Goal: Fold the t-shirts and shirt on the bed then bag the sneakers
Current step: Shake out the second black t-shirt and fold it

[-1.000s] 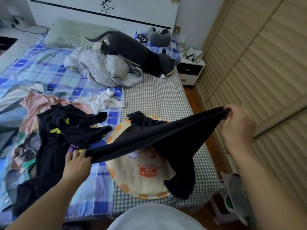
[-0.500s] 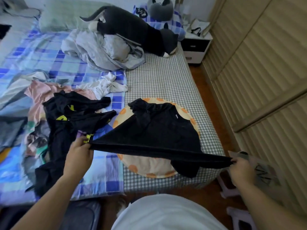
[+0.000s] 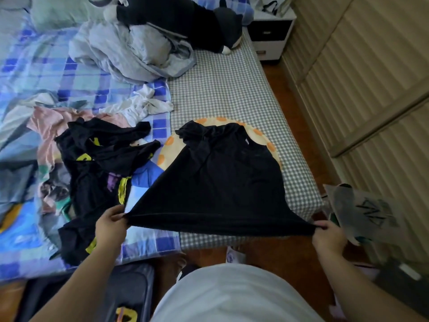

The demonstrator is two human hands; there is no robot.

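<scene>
A plain black t-shirt [image 3: 222, 182] lies spread over a round cushion near the foot of the bed, its hem stretched taut towards me. My left hand [image 3: 111, 224] pinches the hem's left corner and my right hand [image 3: 327, 235] pinches its right corner past the bed's edge. To the left lies a crumpled black garment with yellow stripes [image 3: 97, 173]. A pink garment [image 3: 50, 122] and a white one [image 3: 144, 105] lie behind it. No sneakers are in view.
The round cream cushion with orange dots [image 3: 262, 135] sits under the shirt on the checked mattress [image 3: 227, 94]. A grey blanket heap [image 3: 130, 49] and dark plush toy [image 3: 185, 22] lie further back. A nightstand [image 3: 269, 36] and slatted wardrobe doors [image 3: 359, 77] stand on the right; a grey printed bag [image 3: 366, 212] hangs by my right hand.
The shirt went from hanging bunched in the air to lying flat over the cushion. My right hand dropped low and pulled the hem towards me; my left hand drew back too.
</scene>
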